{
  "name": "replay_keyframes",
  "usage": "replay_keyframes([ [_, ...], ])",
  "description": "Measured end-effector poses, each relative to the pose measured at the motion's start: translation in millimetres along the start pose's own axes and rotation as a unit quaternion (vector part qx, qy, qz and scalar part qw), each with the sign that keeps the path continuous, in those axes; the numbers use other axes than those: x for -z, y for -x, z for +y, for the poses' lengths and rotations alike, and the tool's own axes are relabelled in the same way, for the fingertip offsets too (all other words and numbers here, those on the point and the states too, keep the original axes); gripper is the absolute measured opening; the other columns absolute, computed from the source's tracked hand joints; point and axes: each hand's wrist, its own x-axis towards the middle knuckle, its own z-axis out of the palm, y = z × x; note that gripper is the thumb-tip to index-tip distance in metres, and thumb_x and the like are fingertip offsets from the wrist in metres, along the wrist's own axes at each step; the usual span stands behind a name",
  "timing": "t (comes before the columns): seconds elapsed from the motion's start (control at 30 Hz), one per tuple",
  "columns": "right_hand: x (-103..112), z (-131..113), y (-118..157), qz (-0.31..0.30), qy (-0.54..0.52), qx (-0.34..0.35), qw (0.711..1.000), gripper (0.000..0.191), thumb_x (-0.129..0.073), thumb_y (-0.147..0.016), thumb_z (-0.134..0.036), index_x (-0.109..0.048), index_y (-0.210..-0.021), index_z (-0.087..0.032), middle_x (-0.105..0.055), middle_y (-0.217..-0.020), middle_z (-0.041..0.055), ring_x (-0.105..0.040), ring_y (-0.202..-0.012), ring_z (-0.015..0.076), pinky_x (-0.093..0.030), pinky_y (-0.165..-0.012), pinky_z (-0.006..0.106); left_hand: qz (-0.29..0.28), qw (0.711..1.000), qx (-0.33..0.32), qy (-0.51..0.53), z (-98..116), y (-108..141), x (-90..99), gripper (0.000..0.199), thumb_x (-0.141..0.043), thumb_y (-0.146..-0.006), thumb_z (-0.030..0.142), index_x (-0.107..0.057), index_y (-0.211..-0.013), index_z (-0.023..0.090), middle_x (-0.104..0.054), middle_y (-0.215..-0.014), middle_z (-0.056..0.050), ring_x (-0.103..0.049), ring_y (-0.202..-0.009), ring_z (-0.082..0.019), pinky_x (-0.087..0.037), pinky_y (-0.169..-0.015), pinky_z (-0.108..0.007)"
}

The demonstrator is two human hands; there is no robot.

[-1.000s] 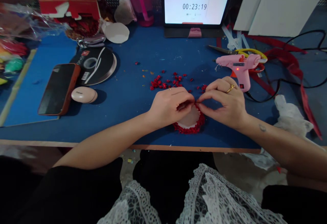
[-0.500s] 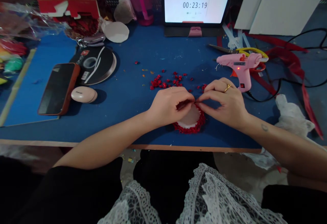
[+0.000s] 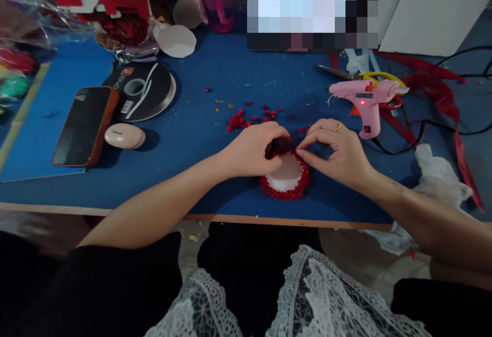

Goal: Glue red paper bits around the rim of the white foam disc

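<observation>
A round white disc (image 3: 284,175) with a ruffled border of small red pieces (image 3: 287,193) lies near the front edge of the blue table. My left hand (image 3: 253,147) curves over its upper left side, thumb and fingers apart, the fingertips partly hidden behind the rim. At the upper right of the rim, the thumb and index finger of my right hand (image 3: 332,147) are pinched together. Whatever is between those fingertips is too small to make out. Loose red pieces (image 3: 236,121) are scattered just beyond both hands.
To the right stands a pink hot glue gun (image 3: 365,104), its light on, beside scissors (image 3: 338,73) and red ribbon (image 3: 434,91). A phone (image 3: 85,127), a pale oval case (image 3: 125,136) and a ribbon spool (image 3: 144,91) occupy the left. A blurred-out screen (image 3: 302,4) is behind.
My hands have drawn apart at the top of the rim. My left thumb and fingers have spread, showing more of the white disc. The right pinch remains close to the border.
</observation>
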Motion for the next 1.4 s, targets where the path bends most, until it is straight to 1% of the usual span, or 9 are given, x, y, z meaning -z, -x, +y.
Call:
replay_keyframes([
  [0.07,-2,0,0,-0.005,-0.004,-0.001,1.0,0.004,-0.068,-0.08,-0.017,-0.067,-0.077,-0.02,-0.065,-0.08,0.0028,-0.062,-0.078,0.0184,-0.048,-0.073,0.034,0.0,1.0,-0.003,0.009,0,0,-0.7,0.034,-0.054,-0.068,0.016,-0.065,-0.1,0.013,-0.065,-0.086,-0.002,-0.057,-0.062,-0.01,-0.046,-0.061,-0.023],
  [0.2,-6,1,1,-0.014,0.006,0.009,1.0,0.004,-0.067,-0.079,-0.017,-0.067,-0.076,-0.02,-0.065,-0.08,0.0028,-0.062,-0.078,0.0184,-0.048,-0.075,0.035,0.002,1.0,-0.014,0.008,1,0,-2.5,0.031,-0.056,-0.069,0.014,-0.065,-0.098,0.013,-0.064,-0.08,-0.001,-0.059,-0.068,-0.011,-0.045,-0.063,-0.022],
  [0.33,-9,2,2,-0.016,0.018,0.008,1.0,0.005,-0.066,-0.079,-0.018,-0.066,-0.075,-0.02,-0.065,-0.081,0.0035,-0.062,-0.078,0.0191,-0.048,-0.073,0.034,0.002,1.0,-0.022,-0.001,0,1,-3.8,0.028,-0.057,-0.069,0.013,-0.066,-0.095,0.014,-0.063,-0.076,0.0,-0.058,-0.068,-0.012,-0.044,-0.064,-0.023],
  [0.53,-12,2,2,-0.014,0.036,0.025,0.999,0.006,-0.065,-0.078,-0.016,-0.063,-0.074,-0.019,-0.065,-0.079,0.0043,-0.063,-0.077,0.0192,-0.049,-0.073,0.034,-0.004,0.999,-0.029,-0.014,0,2,-4.6,0.027,-0.055,-0.07,0.014,-0.066,-0.094,0.014,-0.061,-0.079,-0.001,-0.058,-0.071,-0.013,-0.043,-0.064,-0.024],
  [0.7,-13,2,1,-0.02,0.043,0.034,0.998,0.006,-0.063,-0.078,-0.014,-0.062,-0.074,-0.019,-0.065,-0.078,0.0044,-0.063,-0.077,0.0198,-0.049,-0.075,0.036,-0.022,0.999,-0.025,-0.03,1,2,-4.4,0.026,-0.054,-0.071,0.015,-0.065,-0.095,0.015,-0.063,-0.082,-0.003,-0.059,-0.076,-0.015,-0.042,-0.064,-0.025],
  [0.83,-13,2,1,-0.02,0.051,0.037,0.998,0.007,-0.063,-0.078,-0.015,-0.061,-0.074,-0.019,-0.065,-0.078,0.0039,-0.063,-0.076,0.0194,-0.049,-0.074,0.035,-0.026,0.999,-0.022,-0.035,0,1,-4.6,0.027,-0.054,-0.071,0.016,-0.065,-0.095,0.015,-0.063,-0.083,-0.003,-0.059,-0.078,-0.016,-0.043,-0.065,-0.026],
  [1.2,-12,1,0,-0.033,0.061,0.046,0.997,0.007,-0.062,-0.079,-0.015,-0.06,-0.074,-0.02,-0.066,-0.078,0.0044,-0.063,-0.076,0.0201,-0.05,-0.075,0.037,-0.036,0.998,-0.012,-0.04,3,1,-4.9,0.026,-0.053,-0.072,0.017,-0.065,-0.095,0.014,-0.062,-0.086,-0.004,-0.059,-0.077,-0.016,-0.044,-0.067,-0.027],
  [1.4,-11,0,-1,-0.038,0.066,0.047,0.996,0.009,-0.06,-0.08,-0.015,-0.059,-0.074,-0.022,-0.066,-0.079,0.0036,-0.063,-0.076,0.0206,-0.049,-0.075,0.038,-0.037,0.998,-0.01,-0.042,3,1,-4.2,0.027,-0.053,-0.071,0.016,-0.066,-0.095,0.014,-0.062,-0.086,-0.004,-0.059,-0.078,-0.017,-0.044,-0.067,-0.027],
])
